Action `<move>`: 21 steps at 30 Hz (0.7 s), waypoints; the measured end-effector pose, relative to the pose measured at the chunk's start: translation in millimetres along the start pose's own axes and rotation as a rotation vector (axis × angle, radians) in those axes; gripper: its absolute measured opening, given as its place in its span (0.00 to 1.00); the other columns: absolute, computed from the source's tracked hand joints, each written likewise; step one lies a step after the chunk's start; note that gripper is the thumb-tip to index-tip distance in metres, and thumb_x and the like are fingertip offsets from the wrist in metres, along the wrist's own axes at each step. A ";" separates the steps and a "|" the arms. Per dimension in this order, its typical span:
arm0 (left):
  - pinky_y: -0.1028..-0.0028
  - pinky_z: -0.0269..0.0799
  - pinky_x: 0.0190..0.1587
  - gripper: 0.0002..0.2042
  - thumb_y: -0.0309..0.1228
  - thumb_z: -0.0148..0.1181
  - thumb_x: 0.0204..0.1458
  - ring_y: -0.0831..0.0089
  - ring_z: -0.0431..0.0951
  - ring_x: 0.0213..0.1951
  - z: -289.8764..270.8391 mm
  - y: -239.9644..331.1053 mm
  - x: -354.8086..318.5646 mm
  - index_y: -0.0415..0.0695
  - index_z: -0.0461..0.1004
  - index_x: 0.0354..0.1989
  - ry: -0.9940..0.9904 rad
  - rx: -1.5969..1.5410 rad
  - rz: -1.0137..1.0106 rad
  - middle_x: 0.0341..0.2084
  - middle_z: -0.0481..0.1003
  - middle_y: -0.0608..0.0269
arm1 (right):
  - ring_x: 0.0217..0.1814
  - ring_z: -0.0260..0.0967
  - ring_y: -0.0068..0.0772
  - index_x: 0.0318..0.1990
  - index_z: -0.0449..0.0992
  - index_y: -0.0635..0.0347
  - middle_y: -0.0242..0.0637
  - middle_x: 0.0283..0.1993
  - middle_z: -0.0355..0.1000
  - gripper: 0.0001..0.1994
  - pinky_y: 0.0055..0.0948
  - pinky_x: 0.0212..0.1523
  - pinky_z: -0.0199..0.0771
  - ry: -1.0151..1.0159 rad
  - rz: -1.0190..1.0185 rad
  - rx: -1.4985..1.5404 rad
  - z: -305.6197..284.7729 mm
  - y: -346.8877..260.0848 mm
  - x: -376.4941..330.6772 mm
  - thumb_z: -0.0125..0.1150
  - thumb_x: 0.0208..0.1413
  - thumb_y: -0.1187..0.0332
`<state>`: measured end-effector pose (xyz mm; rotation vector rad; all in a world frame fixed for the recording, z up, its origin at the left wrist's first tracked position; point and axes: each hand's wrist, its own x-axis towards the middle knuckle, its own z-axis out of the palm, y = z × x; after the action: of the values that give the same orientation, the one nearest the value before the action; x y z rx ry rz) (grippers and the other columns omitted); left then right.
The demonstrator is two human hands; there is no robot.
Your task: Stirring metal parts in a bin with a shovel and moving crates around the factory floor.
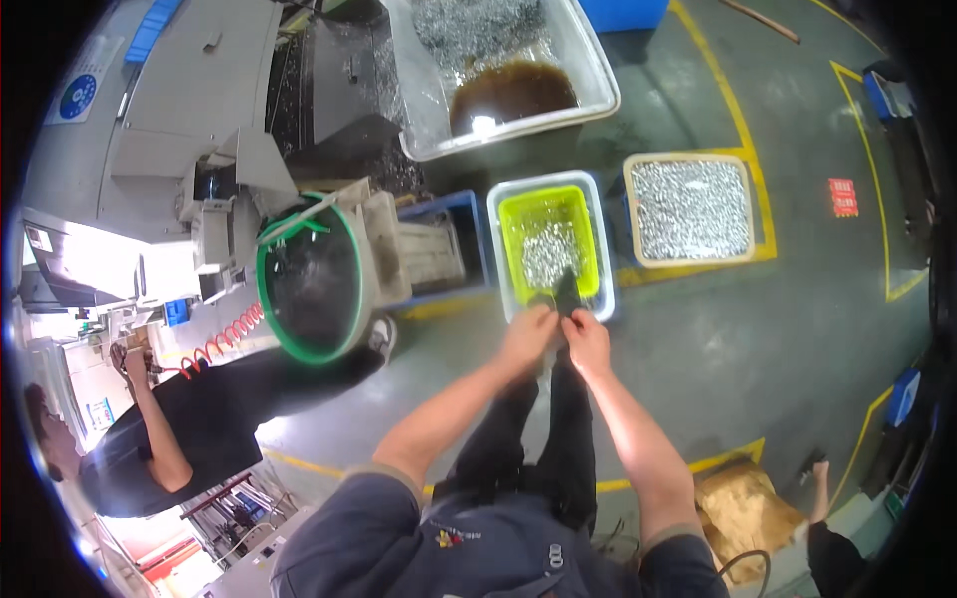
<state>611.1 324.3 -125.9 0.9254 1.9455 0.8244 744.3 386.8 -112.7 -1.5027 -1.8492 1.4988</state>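
Observation:
My left hand (530,331) and my right hand (588,341) are close together at the near end of a yellow-green basket (508,224). Their fingers are closed on a dark, limp, cloth-like piece (567,295), possibly a glove; its exact kind is not clear. It points away from me over the basket's near rim. Small shiny metal parts (549,254) lie in the basket, partly hidden by the dark piece. The basket sits inside a white plastic tub (494,214).
A beige-rimmed bin (750,209) full of metal bits stands to the right. Beyond is a large grey tub (610,95) with metal pieces and brown liquid. At left are a green-rimmed round machine (356,264) and another person (214,429). A cardboard box (748,513) lies behind right.

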 end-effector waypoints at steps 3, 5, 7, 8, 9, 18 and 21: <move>0.72 0.68 0.25 0.13 0.34 0.54 0.56 0.75 0.75 0.20 -18.9 31.7 -35.5 0.36 0.67 0.27 0.004 -0.036 0.050 0.16 0.71 0.57 | 0.25 0.66 0.20 0.44 0.74 0.63 0.36 0.27 0.71 0.11 0.24 0.24 0.68 -0.036 0.035 0.093 -10.7 -20.3 -31.7 0.55 0.58 0.66; 0.72 0.68 0.25 0.12 0.33 0.55 0.56 0.74 0.75 0.21 -36.2 52.7 -55.1 0.36 0.67 0.27 0.007 -0.088 0.056 0.17 0.72 0.56 | 0.24 0.64 0.16 0.47 0.73 0.61 0.29 0.27 0.68 0.12 0.19 0.20 0.67 -0.129 0.235 0.361 -25.1 -54.9 -53.3 0.52 0.60 0.67; 0.59 0.69 0.35 0.10 0.34 0.54 0.53 0.47 0.74 0.34 -50.9 70.8 -73.5 0.37 0.69 0.35 -0.022 -0.027 0.129 0.28 0.73 0.46 | 0.25 0.63 0.16 0.52 0.71 0.61 0.29 0.28 0.66 0.14 0.17 0.20 0.69 -0.134 0.214 0.401 -32.2 -73.8 -71.7 0.50 0.61 0.68; 0.59 0.69 0.35 0.10 0.34 0.54 0.53 0.47 0.74 0.34 -56.5 80.2 -84.1 0.37 0.69 0.35 -0.019 -0.032 0.144 0.28 0.73 0.46 | 0.25 0.64 0.17 0.54 0.69 0.62 0.30 0.29 0.66 0.16 0.18 0.20 0.70 -0.171 0.211 0.377 -36.2 -84.6 -82.8 0.49 0.61 0.68; 0.62 0.70 0.33 0.10 0.32 0.57 0.51 0.53 0.76 0.31 -61.5 89.8 -96.1 0.37 0.68 0.34 0.024 0.005 0.210 0.26 0.73 0.48 | 0.26 0.64 0.18 0.57 0.67 0.62 0.31 0.30 0.67 0.18 0.19 0.21 0.70 -0.205 0.206 0.353 -39.9 -95.3 -94.1 0.49 0.61 0.68; 0.57 0.68 0.30 0.15 0.37 0.60 0.48 0.46 0.74 0.29 -94.9 135.8 -123.4 0.35 0.68 0.27 0.005 0.144 0.300 0.21 0.73 0.43 | 0.29 0.72 0.43 0.52 0.65 0.62 0.47 0.39 0.69 0.17 0.36 0.27 0.75 -0.218 0.033 0.131 -56.8 -168.3 -135.8 0.45 0.53 0.73; 0.55 0.67 0.30 0.15 0.38 0.58 0.50 0.44 0.74 0.29 -96.4 146.0 -117.2 0.35 0.69 0.25 0.052 0.186 0.389 0.21 0.72 0.42 | 0.37 0.69 0.55 0.47 0.64 0.63 0.49 0.42 0.67 0.15 0.44 0.38 0.73 -0.106 -0.330 -0.143 -54.0 -151.5 -129.9 0.45 0.50 0.74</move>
<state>618.8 282.6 80.4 1.4377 1.9380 0.9004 759.0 319.6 82.3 -1.1197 -2.1806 1.3358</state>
